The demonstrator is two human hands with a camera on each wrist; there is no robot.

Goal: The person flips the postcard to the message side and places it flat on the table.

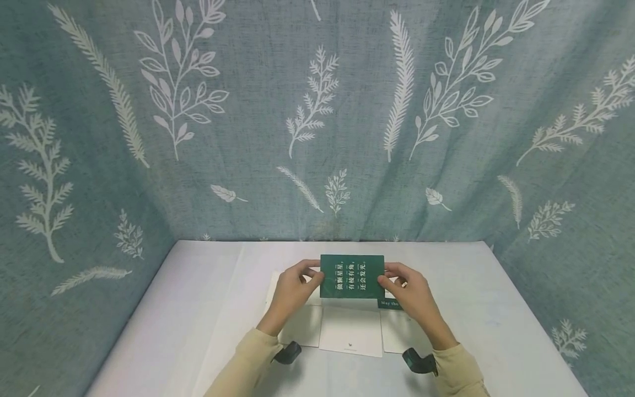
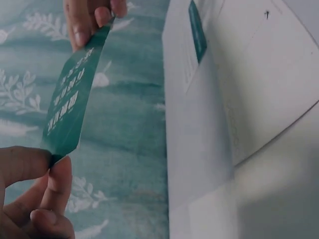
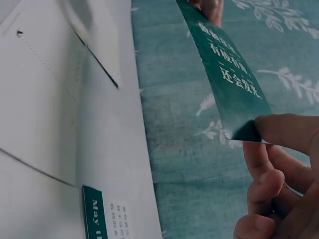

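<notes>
A green card [image 1: 352, 276] printed with white Chinese characters is held up above the table, its long side running left to right in the head view. My left hand [image 1: 292, 289] pinches its left end between thumb and fingers. At the opposite end my right hand [image 1: 409, 289] pinches it the same way. In the left wrist view the green card [image 2: 75, 94] slants between both hands. The right wrist view shows the right thumb [image 3: 289, 130] pressed on the card's lower corner. Below it lie white cards, one of them a white card [image 1: 351, 332] with a small dark mark.
Partly behind the right hand lies a card with a green strip [image 1: 389, 303] reading "May the". More white sheets [image 1: 302, 326] lie beside the middle one on the white table [image 1: 198, 309]. A leaf-patterned curtain [image 1: 317, 138] hangs behind and at both sides.
</notes>
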